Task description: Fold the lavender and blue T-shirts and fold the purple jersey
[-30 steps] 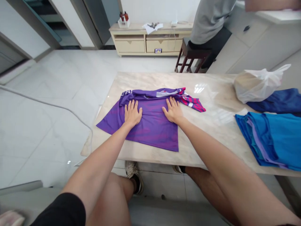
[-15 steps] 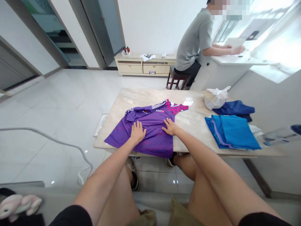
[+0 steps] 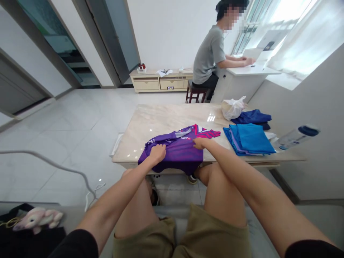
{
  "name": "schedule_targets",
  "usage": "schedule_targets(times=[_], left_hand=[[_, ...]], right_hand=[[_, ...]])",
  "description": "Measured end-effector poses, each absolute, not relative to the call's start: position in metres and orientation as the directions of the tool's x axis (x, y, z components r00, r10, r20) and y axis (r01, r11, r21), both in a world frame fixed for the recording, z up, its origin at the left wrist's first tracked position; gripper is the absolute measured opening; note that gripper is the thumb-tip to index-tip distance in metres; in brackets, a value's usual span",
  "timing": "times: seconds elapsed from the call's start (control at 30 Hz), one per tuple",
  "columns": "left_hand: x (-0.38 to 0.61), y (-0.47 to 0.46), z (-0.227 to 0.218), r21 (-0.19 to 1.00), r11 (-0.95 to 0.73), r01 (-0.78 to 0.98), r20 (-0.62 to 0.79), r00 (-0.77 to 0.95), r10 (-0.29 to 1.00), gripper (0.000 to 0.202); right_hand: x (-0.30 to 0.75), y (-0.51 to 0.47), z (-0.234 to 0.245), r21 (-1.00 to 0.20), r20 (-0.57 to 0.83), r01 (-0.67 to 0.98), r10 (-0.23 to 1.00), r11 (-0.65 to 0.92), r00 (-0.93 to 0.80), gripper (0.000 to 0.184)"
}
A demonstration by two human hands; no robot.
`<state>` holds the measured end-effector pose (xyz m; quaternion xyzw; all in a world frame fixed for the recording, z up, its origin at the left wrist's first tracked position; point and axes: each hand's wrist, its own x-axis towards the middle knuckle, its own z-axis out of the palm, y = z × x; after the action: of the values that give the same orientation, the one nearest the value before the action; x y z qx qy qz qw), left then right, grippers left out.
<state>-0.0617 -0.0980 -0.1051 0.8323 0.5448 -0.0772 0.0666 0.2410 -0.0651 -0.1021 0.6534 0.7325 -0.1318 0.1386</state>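
A purple shirt (image 3: 178, 148) with pink-and-white striped trim lies on the marble-look table (image 3: 161, 116), its lower part hanging over the front edge. My left hand (image 3: 158, 153) is closed on the fabric at the left side of the shirt. On the shirt's right side, below the striped sleeve, my right hand (image 3: 200, 143) pinches the cloth. The fabric is drawn taut between the two hands. A sleeve is folded inward along the upper left of the shirt.
To the right lie a stack of folded blue clothes (image 3: 251, 139), a dark blue garment (image 3: 252, 116), a white plastic bag (image 3: 233, 107) and a clear bottle (image 3: 297, 138). Beyond the table a person (image 3: 208, 55) sits on a stool (image 3: 195, 91) at a white counter.
Both hands went from lying flat with fingers spread to gripping the shirt. The shirt has been pulled toward me, and its lower edge now droops off the table. The view has shifted.
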Motion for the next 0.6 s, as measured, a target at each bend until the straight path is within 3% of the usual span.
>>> schedule_targets(times=[0.17,0.37,0.5,0.6], left_hand=[[-0.058,-0.044,-0.121,0.114,-0.341,0.933,-0.031,0.346,0.938,0.035],[-0.062,0.035,-0.161,0.290,-0.143,0.946,-0.079,0.173,0.982,0.044],[-0.064,0.076,-0.161,0.423,-0.164,0.891,-0.057,0.207,0.977,0.041],[-0.070,0.073,-0.158,0.469,-0.217,0.856,-0.051,0.271,0.961,0.031]], right_hand=[[0.258,-0.018,-0.108,-0.012,-0.304,0.996,0.948,0.092,-0.091,0.049],[0.294,0.049,-0.140,-0.068,-0.128,0.993,0.986,0.098,-0.106,0.056],[0.316,0.094,-0.131,-0.093,0.054,0.981,0.985,0.169,-0.164,0.043],[0.316,0.091,-0.119,-0.083,0.053,0.977,0.979,0.199,-0.195,0.031]])
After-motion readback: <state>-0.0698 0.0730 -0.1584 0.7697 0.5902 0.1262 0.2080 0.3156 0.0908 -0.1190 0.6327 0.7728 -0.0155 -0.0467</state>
